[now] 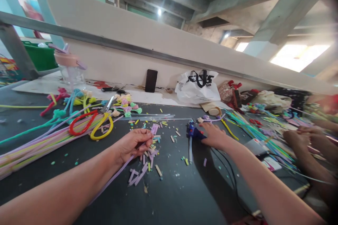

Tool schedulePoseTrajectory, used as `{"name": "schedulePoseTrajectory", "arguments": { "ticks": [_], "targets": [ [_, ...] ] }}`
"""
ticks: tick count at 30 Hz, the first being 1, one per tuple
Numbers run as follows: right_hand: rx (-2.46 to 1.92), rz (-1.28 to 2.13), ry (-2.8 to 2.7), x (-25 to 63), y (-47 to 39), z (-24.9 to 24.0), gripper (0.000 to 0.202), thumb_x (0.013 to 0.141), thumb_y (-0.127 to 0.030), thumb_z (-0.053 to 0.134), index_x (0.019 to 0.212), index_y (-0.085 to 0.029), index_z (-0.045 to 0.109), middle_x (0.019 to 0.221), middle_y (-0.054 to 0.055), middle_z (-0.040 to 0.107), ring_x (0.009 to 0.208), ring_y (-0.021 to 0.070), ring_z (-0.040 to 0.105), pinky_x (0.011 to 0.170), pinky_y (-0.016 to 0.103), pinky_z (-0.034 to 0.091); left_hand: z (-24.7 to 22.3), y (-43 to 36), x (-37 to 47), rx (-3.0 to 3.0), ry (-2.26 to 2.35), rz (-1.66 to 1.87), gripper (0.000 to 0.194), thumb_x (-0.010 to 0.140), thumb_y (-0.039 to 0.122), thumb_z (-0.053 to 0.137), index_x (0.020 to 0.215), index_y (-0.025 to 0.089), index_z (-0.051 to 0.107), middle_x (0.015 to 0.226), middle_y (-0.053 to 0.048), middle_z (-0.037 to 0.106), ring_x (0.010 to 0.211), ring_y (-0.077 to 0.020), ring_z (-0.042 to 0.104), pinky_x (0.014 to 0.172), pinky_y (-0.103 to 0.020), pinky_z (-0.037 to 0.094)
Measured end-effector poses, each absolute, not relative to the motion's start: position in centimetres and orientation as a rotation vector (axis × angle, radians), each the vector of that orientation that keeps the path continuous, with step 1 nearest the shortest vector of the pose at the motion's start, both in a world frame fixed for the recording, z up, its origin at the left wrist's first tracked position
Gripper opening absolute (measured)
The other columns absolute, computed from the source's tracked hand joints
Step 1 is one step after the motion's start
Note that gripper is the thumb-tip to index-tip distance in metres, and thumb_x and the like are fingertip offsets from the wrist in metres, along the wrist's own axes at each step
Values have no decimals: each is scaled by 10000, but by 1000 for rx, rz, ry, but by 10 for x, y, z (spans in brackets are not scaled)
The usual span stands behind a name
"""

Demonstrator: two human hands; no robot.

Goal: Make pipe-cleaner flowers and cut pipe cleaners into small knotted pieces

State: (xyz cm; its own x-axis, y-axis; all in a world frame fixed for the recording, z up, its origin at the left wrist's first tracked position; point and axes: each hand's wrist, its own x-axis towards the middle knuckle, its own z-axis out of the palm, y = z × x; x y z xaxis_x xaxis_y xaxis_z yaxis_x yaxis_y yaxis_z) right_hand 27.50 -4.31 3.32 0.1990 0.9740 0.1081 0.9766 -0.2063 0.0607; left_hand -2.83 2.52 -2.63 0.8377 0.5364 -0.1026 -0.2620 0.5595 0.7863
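Note:
My left hand [137, 142] is closed in a pinch on a lilac pipe cleaner [116, 175], whose long stem trails down along my forearm. A lilac piece [154, 128] sticks out beyond the fingertips. On the right, my right hand [215, 135] has its fingers apart beside the handle of a blue glue gun [193, 130]; whether it touches the handle I cannot tell. A clear glue stick [190, 150] extends from the gun toward me. Cut lilac, yellow and teal bits [142, 173] lie scattered beneath and around my left hand.
Scissors [101, 121] with red and yellow handles lie on bundled pipe cleaners [50, 140] at left. Behind are a phone [151, 81], a white bag [196, 88] and a lidded cup [70, 66]. A black cable [232, 175] runs beneath my right forearm. Another person's hands [303, 140] work at far right.

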Motion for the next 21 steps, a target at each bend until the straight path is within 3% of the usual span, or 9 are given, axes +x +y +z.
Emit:
{"name": "schedulePoseTrajectory", "arguments": {
  "ticks": [2, 4, 7, 10, 15, 21],
  "targets": [
    [-2296, -277, -1887, 244, -54, 35, 268, 713, -124, 523, 974, -147, 579, 1048, 131, 572, 978, 254, 504, 773, 351, 382, -27, 26, -29, 863, 341, 497, 181, 764, 235, 576, 658, 135, 469, 525, 47, 471, 305, 2, 271, 233, -95, 153],
    [-2005, -64, -2004, 203, -65, 31, 157, 770, -127, 474, 869, -162, 591, 865, 64, 610, 830, 174, 548, 731, 280, 397, -26, 26, -29, 868, 344, 499, 181, 768, 243, 573, 663, 135, 470, 516, 52, 461, 304, 3, 263, 235, -93, 149],
    [-1749, 254, -2114, 148, -73, 17, 135, 768, -103, 496, 791, -186, 600, 785, 12, 606, 739, 122, 551, 671, 215, 394, -24, 25, -30, 863, 346, 510, 167, 768, 241, 569, 678, 137, 476, 505, 60, 460, 286, 6, 247, 231, -95, 150],
    [-1703, 283, -2202, 124, -66, 5, 123, 758, -106, 518, 790, -183, 609, 782, 23, 600, 736, 129, 554, 652, 213, 380, -24, 25, -30, 866, 348, 535, 164, 765, 247, 571, 685, 134, 484, 499, 63, 458, 280, 6, 246, 230, -98, 150],
    [-1793, 391, -2284, 134, -46, 2, 132, 683, -80, 537, 696, -174, 630, 733, 25, 619, 670, 134, 562, 600, 216, 366, -24, 25, -28, 871, 334, 536, 185, 763, 256, 573, 661, 135, 478, 458, 67, 441, 276, -1, 248, 235, -103, 147],
    [-1751, 701, -2042, 142, -43, 4, 160, 700, -59, 512, 726, -178, 616, 644, -22, 608, 615, 102, 548, 561, 182, 368, -23, 23, -27, 898, 378, 501, 224, 777, 288, 562, 633, 138, 475, 406, 66, 437, 241, 0, 226, 231, -112, 144]
  ]
}}
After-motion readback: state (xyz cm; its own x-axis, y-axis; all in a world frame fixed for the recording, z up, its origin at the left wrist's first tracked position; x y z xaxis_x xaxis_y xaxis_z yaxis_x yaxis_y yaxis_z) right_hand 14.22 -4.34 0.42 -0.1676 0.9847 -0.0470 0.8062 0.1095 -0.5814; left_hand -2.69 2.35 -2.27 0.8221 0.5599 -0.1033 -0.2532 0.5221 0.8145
